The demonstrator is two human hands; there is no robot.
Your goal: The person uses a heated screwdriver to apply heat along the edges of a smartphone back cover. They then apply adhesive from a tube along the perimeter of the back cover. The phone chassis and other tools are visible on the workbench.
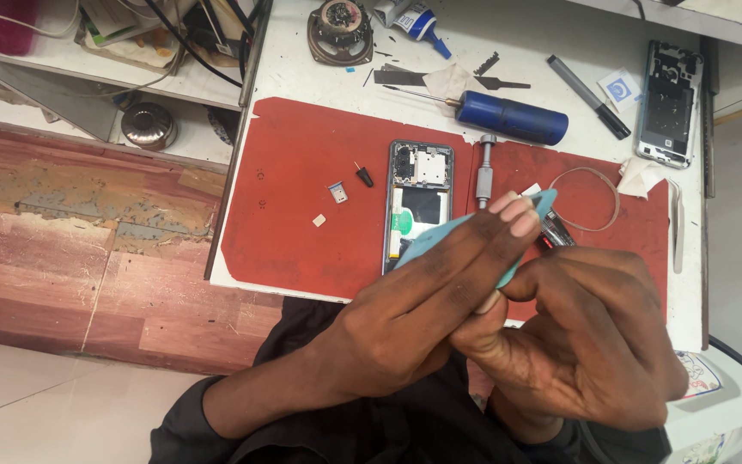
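White bench (302,77), red mat (302,189), opened phone (420,199); teal cover (440,236) pinched flat between left hand (422,301) fingers (508,215) and curled right hand (586,335).

Teal panel (440,236) smooth, probably plastic; red mat (302,198) matt, rubbery; blue screwdriver (513,118) glossy plastic; floor (88,258) worn wood.

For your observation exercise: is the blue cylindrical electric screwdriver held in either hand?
No: the blue cylindrical electric screwdriver lies on the white table, while both hands hold a light blue flat panel.
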